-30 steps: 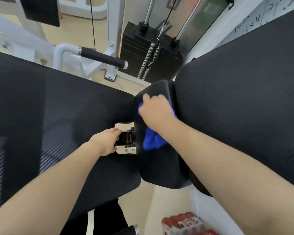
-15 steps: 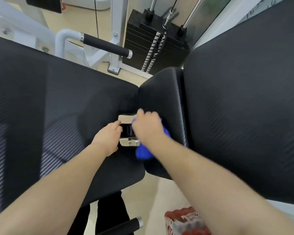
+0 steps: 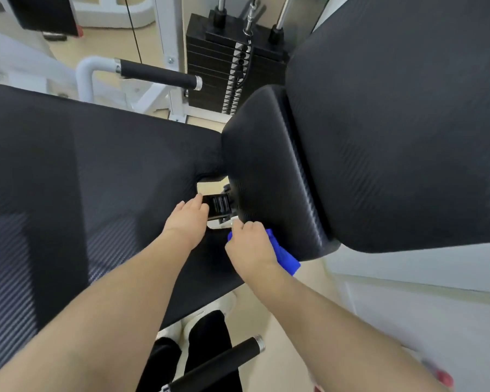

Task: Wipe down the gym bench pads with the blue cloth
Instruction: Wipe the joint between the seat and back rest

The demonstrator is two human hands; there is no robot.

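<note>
Head view: compared with half a second ago, the right hand [image 3: 249, 247] has slid down the narrow black textured side pad [image 3: 269, 176] to its lower near corner, and the bright blue cloth [image 3: 285, 254] has come with it, now trailing off the pad's bottom edge toward the floor. The left hand [image 3: 188, 217] has barely shifted; its fingers are curled loosely against the black metal hinge bracket [image 3: 218, 205] in the gap between pads, touching it rather than clearly gripping.

The right hand's fingers are closed around the bunched cloth, pressing it onto the pad. The cloth is crumpled, mostly hidden under the hand, with a blue fold showing on the right.

The large black seat pad [image 3: 82, 193] lies left, the broad black back pad [image 3: 408, 137] right, just beside the side pad. Below the corner is open beige floor [image 3: 269, 315]; a black foam-covered handle [image 3: 221, 363] juts in lower down.
</note>
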